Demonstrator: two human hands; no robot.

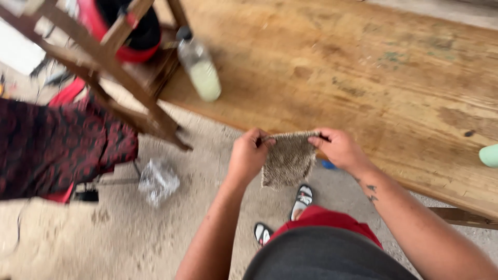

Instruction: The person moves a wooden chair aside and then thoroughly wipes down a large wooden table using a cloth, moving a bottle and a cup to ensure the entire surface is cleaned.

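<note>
Two hands hold a small speckled cloth up at the near edge of a wooden table.

The left hand (248,155) is closed on the top left corner of the grey-brown cloth (288,161), and the right hand (340,149) is closed on its top right corner, so the cloth hangs flat between them, just in front of the wooden table (363,78) and above the floor. On the table, near its left end, lies a clear plastic bottle (199,65) with pale liquid inside. A pale green object (489,155) sits at the table's right side, cut off by the frame. Left of the table stands a wooden frame (119,78) with a dark red patterned fabric (57,145) beside it. On the floor below the table's near edge are a crumpled clear plastic bag (158,180) and the person's sandalled feet (302,200).
</note>
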